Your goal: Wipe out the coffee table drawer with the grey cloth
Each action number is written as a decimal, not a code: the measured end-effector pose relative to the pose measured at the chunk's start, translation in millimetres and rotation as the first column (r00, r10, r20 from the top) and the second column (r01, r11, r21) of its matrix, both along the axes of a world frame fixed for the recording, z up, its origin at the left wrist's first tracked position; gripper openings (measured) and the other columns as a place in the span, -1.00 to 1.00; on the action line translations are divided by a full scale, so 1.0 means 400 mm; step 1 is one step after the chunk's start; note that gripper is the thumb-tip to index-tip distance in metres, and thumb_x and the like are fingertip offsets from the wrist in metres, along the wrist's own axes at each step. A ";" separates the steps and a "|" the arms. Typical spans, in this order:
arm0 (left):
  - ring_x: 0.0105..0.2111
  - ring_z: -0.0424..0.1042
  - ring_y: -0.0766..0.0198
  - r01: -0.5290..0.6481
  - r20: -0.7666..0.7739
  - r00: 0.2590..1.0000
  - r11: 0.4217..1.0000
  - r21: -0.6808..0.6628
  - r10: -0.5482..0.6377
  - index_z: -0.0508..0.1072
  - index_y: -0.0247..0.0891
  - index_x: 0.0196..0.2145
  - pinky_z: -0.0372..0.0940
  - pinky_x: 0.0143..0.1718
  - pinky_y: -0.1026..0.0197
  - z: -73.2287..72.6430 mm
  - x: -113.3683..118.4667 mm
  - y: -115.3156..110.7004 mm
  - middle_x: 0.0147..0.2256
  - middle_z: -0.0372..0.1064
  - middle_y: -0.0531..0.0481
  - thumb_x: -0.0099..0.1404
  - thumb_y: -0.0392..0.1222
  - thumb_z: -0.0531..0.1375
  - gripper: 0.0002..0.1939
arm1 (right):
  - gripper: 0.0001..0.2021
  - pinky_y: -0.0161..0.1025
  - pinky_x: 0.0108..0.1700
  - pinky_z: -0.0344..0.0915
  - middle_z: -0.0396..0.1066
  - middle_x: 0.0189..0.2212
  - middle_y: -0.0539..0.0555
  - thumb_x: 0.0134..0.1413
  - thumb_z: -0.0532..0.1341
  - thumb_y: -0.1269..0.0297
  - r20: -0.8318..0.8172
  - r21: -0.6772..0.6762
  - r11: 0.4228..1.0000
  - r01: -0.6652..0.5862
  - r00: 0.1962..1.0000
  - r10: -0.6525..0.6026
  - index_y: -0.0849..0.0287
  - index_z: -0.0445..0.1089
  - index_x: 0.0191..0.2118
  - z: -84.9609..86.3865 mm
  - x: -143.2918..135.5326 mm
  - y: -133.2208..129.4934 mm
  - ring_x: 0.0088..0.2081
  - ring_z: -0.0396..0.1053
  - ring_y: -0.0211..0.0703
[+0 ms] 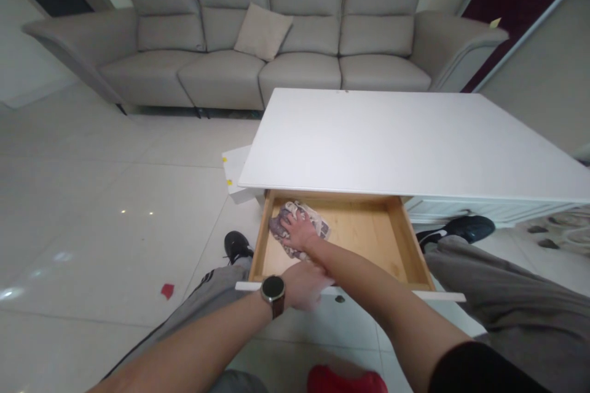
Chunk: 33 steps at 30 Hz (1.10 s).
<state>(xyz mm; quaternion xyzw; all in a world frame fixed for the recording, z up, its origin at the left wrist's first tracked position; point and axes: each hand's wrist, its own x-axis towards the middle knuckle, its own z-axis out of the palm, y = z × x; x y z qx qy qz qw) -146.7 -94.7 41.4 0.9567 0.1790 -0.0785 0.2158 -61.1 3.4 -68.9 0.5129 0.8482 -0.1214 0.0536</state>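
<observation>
A wooden drawer [364, 233] is pulled out from the white coffee table [396, 141]. Inside it, at the left, lies a bunched, patterned grey-and-white cloth [320, 225]. My right hand [299, 230] presses down on this cloth, its fingers curled over it. Wearing a round-faced watch [273, 288] on the wrist, my left hand [304, 285] is closed on the drawer's white front panel [437, 296], near its middle. The right forearm crosses over part of the left hand, so some of its fingers are hidden and slightly blurred.
A long grey sofa [299, 73] with a beige cushion [263, 32] stands behind the table. My legs straddle the drawer, one shoe [237, 245] on each side. A white box [236, 166] sits left of the table. Red objects [345, 379] [168, 290] lie on the tiled floor.
</observation>
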 end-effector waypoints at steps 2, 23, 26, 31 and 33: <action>-0.12 0.56 0.04 -0.001 -0.021 1.000 1.000 -0.008 0.001 0.47 -0.15 -0.06 0.44 -0.16 0.08 0.004 0.003 0.003 -0.10 0.55 -0.07 0.18 -0.22 0.20 -0.66 | -0.27 0.45 0.27 -0.08 0.07 0.39 0.24 0.22 0.06 -0.23 0.029 -0.014 0.996 0.092 0.995 -0.091 0.00 0.11 0.40 0.002 0.060 0.003 0.37 -0.09 0.46; -0.19 0.53 0.08 0.010 -0.063 0.998 1.000 -0.017 -0.011 0.41 -0.10 -0.13 0.41 -0.22 0.08 0.001 -0.001 -0.001 -0.19 0.50 -0.03 0.18 -0.24 0.15 -0.73 | 0.25 0.32 0.35 -0.06 -0.22 0.46 0.42 -0.27 0.41 -0.20 0.275 -0.381 0.821 0.424 0.900 -0.337 0.23 -0.09 0.50 0.044 0.704 -0.132 0.40 -0.19 0.69; -0.18 0.52 0.08 0.007 -0.072 0.997 0.999 -0.032 -0.009 0.41 -0.10 -0.13 0.41 -0.20 0.08 0.005 0.001 0.001 -0.18 0.50 -0.02 0.16 -0.24 0.16 -0.72 | 0.48 0.31 0.36 -0.08 -0.33 0.47 0.45 -0.51 0.47 -0.23 0.279 -0.497 0.791 0.358 0.929 -0.245 0.24 -0.26 0.52 0.041 0.706 -0.192 0.42 -0.30 0.70; -0.19 0.52 0.07 0.009 -0.071 0.997 0.999 -0.036 -0.011 0.43 -0.11 -0.13 0.42 -0.20 0.07 0.019 0.004 0.000 -0.19 0.50 -0.04 0.19 -0.23 0.16 -0.74 | 0.40 0.25 0.37 -0.07 -0.28 0.46 0.44 -0.41 0.43 -0.16 0.252 -0.469 0.814 0.343 0.935 -0.249 0.25 -0.26 0.52 0.034 0.697 -0.247 0.42 -0.26 0.63; -0.20 0.53 0.07 0.015 -0.066 0.998 1.000 -0.026 -0.016 0.45 -0.12 -0.14 0.42 -0.22 0.07 0.025 0.005 -0.001 -0.20 0.51 -0.05 0.21 -0.23 0.15 -0.76 | 0.32 0.21 0.36 -0.04 -0.22 0.45 0.44 -0.36 0.42 -0.09 0.228 -0.413 0.842 0.347 0.934 -0.273 0.25 -0.19 0.51 0.031 0.690 -0.251 0.42 -0.20 0.58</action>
